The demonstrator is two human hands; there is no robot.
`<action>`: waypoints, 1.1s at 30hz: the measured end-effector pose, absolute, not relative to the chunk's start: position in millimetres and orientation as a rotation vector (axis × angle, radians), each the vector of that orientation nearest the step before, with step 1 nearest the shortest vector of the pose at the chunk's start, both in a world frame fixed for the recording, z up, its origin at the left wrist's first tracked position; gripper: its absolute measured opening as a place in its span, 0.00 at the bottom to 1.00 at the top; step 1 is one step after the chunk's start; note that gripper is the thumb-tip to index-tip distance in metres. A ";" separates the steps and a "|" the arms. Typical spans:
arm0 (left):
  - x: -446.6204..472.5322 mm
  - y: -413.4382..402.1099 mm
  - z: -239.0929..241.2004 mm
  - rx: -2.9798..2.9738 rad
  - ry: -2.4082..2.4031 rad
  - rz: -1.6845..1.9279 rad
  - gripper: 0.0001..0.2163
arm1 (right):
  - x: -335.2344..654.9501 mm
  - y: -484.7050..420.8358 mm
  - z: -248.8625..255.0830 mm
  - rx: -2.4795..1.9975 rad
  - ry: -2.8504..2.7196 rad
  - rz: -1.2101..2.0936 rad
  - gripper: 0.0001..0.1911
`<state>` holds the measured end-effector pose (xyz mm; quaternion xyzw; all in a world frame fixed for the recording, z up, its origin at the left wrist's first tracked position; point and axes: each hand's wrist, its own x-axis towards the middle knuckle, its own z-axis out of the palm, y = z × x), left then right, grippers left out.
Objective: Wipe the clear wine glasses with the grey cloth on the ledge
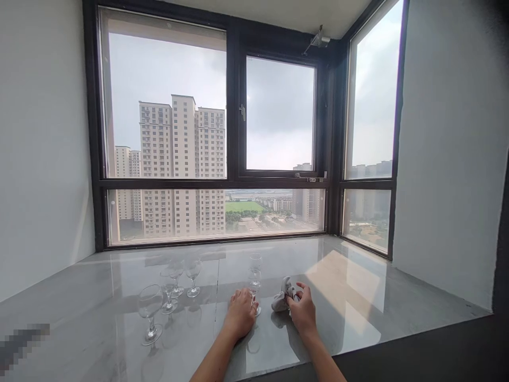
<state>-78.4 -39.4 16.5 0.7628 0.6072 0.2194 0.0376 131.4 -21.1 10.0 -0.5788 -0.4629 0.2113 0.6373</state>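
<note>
My left hand [240, 314] is curled around a small clear stemmed glass [257, 310], most of which the fingers hide; its foot shows just right of the hand. Bunched in my right hand [304, 309] is a whitish-grey cloth [281, 300], pinched between thumb and fingers above the sill. Behind my left hand, more clear glass [255, 260] stands in a line going back toward the window. To the left, several empty stemmed glasses stand upright in a loose group, the nearest glass [150, 303] in front and another glass [193, 270] at the back right.
The glossy grey windowsill [318, 323] reflects the light, with a seam running left of my hands. Dark window frames [214, 184] enclose the back and right corner. White walls [441, 159] stand at both sides. A pixelated dark patch [24, 342] is at lower left.
</note>
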 end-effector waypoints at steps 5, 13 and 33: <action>-79.6 -43.5 26.1 2.297 1.871 0.731 0.10 | 131.4 -21.0 9.6 -1.317 -1.055 0.482 0.28; -83.4 -39.3 24.1 2.217 1.857 0.870 0.02 | 132.0 -21.4 9.9 -1.322 -1.064 0.492 0.29; -80.7 -44.1 26.3 2.395 1.662 0.831 0.15 | 131.0 -21.1 9.5 -1.312 -1.060 0.495 0.30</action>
